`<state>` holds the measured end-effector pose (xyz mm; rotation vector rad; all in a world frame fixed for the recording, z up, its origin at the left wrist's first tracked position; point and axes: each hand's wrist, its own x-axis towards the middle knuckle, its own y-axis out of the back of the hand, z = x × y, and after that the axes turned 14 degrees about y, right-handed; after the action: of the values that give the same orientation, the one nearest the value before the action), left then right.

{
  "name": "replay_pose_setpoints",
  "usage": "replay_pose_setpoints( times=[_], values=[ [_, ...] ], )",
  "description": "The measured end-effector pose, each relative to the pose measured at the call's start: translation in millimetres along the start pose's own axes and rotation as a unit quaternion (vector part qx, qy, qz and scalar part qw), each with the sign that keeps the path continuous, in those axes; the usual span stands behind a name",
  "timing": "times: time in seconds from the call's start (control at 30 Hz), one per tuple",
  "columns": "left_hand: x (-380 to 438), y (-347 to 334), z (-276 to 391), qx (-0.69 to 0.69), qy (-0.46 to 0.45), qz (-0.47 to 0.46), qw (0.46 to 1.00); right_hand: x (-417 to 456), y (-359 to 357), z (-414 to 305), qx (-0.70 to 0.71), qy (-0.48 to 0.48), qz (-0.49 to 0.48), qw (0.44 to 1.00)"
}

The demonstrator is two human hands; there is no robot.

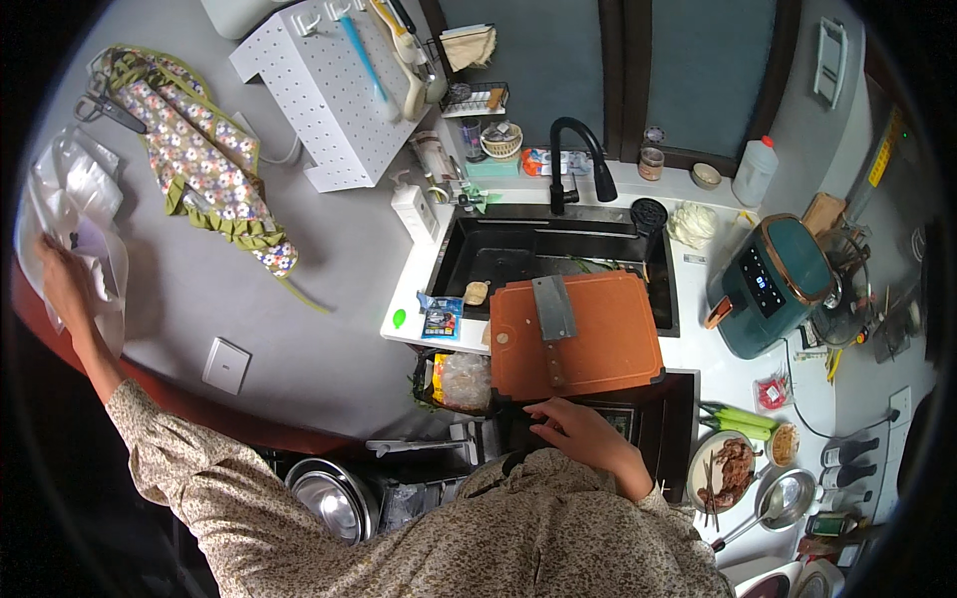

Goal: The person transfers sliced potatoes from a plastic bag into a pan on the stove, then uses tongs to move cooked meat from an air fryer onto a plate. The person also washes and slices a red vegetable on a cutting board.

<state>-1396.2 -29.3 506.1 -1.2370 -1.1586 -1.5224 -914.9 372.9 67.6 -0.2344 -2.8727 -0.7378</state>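
At the far left my left hand (66,280) reaches against a white plastic bag (112,276) that hangs by the wall. Its fingertips are partly hidden, so I cannot tell whether they grip it. My right hand (587,437) hovers before my body, fingers slightly apart and nothing in them. Just beyond it, a brown cutting board (613,321) lies across the front of the black sink (486,254). On the board rests a cleaver (554,310), its handle pointing towards me.
A bin (426,381) holding plastic packaging stands left of the board. A green air fryer (770,284) occupies the right counter. Nearer me is a plate (703,463) of cooked meat with chopsticks. A floral apron (194,157) hangs on the left wall; a black faucet (559,164) rises behind the sink.
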Motion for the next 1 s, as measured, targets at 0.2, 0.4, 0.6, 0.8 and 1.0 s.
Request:
replay_pose_setpoints(
  times=[0.2,0.4,0.6,0.8,1.0],
  values=[
    [-41,0,3,-0.054,-0.172,0.068,0.981,-3,-3,0,-0.013,-0.005,-0.01,1.0],
    [-117,-18,-58,-0.006,0.113,0.125,0.986,-7,-4,5,-0.031,0.003,-0.02,0.999],
    [-117,-27,-78,-0.007,0.109,0.198,0.974,-13,-6,1,-0.047,0.006,-0.018,0.999],
    [-102,-40,-86,0.024,0.094,0.279,0.956,-20,-14,5,-0.051,-0.003,-0.012,0.999],
    [-102,-39,-82,0.021,0.108,0.33,0.938,-29,-17,8,-0.078,-0.025,0.006,0.997]
  ],
)
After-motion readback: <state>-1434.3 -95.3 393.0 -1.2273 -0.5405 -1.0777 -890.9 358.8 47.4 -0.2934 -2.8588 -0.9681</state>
